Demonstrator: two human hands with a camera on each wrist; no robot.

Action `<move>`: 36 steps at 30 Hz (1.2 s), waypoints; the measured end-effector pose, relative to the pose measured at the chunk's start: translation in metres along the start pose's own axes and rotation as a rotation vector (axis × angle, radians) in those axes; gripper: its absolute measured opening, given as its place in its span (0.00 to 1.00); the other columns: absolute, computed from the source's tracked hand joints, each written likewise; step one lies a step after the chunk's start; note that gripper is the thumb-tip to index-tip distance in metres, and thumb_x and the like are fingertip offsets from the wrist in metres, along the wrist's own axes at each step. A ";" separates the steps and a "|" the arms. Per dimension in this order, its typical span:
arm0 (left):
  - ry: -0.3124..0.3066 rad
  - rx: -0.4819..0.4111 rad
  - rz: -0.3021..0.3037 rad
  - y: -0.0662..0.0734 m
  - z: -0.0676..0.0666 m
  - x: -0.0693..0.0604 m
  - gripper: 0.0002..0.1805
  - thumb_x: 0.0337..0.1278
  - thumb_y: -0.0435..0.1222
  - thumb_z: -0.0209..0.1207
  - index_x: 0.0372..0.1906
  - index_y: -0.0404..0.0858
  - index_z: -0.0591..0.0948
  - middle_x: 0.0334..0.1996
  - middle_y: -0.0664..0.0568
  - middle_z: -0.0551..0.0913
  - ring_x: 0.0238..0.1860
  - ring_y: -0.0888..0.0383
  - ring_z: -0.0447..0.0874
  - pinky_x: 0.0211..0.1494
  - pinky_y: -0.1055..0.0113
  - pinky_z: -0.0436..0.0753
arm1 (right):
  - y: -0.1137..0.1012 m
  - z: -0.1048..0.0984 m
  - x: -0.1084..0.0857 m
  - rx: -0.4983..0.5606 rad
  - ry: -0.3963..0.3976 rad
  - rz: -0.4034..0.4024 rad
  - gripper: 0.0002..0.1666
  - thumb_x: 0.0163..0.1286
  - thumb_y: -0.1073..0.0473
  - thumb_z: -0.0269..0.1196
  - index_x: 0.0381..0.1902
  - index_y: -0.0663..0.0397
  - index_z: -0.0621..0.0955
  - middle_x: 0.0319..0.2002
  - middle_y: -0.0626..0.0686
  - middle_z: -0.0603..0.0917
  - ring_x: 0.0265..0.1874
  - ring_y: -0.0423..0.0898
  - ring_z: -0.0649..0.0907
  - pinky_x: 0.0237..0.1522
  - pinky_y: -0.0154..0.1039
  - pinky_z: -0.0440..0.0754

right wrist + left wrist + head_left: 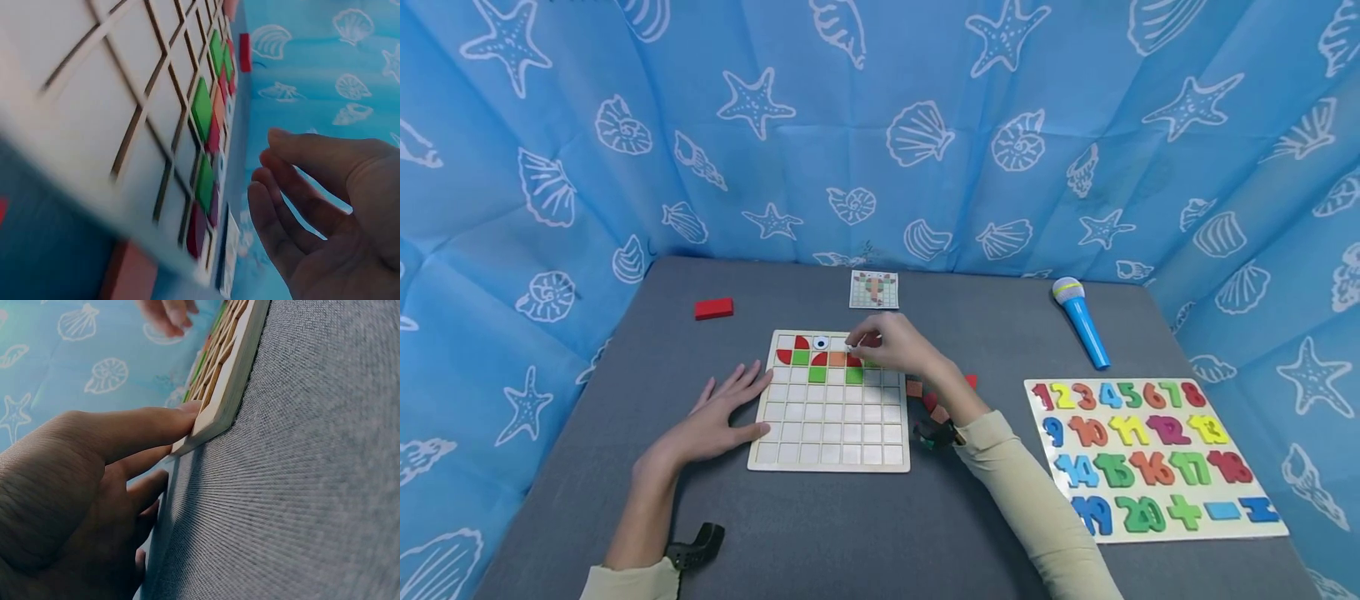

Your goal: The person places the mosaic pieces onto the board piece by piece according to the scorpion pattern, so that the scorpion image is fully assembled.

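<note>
My left hand [718, 421] lies beside a pale wooden grid board [831, 455], its fingers spread. The left wrist view shows its thumb [150, 430] touching the board's corner. Over the board's top right my right hand [897, 343] hovers with loosely bent fingers. Nothing shows between its thumb and fingertips [259, 187] in the right wrist view. Red quarter-round pieces, green squares [817, 374], an orange square [837, 359] and a round eye piece [821, 342] fill cells in the board's upper rows. The hand partly hides the top right cells in the head view.
A pattern card [874, 290] lies behind the board. Loose orange and red pieces [913, 388] lie at its right, partly under my right forearm. A red block [713, 308] is back left. At right are a toy microphone [1084, 325] and a number puzzle [1138, 454].
</note>
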State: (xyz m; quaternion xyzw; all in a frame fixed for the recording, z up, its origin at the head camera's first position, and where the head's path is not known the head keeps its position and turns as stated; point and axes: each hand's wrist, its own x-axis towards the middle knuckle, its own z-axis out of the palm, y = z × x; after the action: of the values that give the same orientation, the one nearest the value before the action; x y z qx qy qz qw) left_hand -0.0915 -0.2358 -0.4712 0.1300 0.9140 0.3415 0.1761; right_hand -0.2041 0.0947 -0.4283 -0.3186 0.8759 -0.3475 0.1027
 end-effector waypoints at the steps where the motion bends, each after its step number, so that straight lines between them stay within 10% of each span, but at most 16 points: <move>1: 0.001 -0.001 0.000 0.000 0.000 0.000 0.49 0.71 0.54 0.68 0.88 0.44 0.59 0.89 0.36 0.49 0.90 0.29 0.36 0.85 0.24 0.29 | 0.001 -0.004 -0.006 0.005 0.003 0.005 0.10 0.76 0.64 0.69 0.51 0.60 0.92 0.48 0.57 0.95 0.45 0.52 0.92 0.50 0.45 0.92; 19: 0.007 -0.008 0.006 0.000 0.000 -0.002 0.49 0.72 0.53 0.67 0.88 0.44 0.59 0.89 0.35 0.49 0.90 0.29 0.36 0.85 0.24 0.29 | 0.045 -0.054 -0.108 -0.063 -0.043 0.224 0.12 0.72 0.64 0.73 0.52 0.61 0.91 0.43 0.56 0.93 0.39 0.44 0.86 0.46 0.41 0.89; 36: 0.003 0.000 0.004 0.000 0.000 -0.001 0.49 0.71 0.53 0.67 0.88 0.44 0.58 0.89 0.35 0.49 0.90 0.28 0.36 0.85 0.24 0.29 | 0.060 -0.052 -0.134 -0.067 -0.058 0.265 0.09 0.72 0.63 0.73 0.46 0.57 0.86 0.38 0.53 0.87 0.36 0.43 0.80 0.39 0.31 0.79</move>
State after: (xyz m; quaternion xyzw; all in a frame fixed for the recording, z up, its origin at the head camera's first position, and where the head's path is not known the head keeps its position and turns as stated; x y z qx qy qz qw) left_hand -0.0905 -0.2359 -0.4710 0.1312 0.9140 0.3421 0.1741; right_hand -0.1505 0.2405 -0.4364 -0.2133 0.9180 -0.2923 0.1625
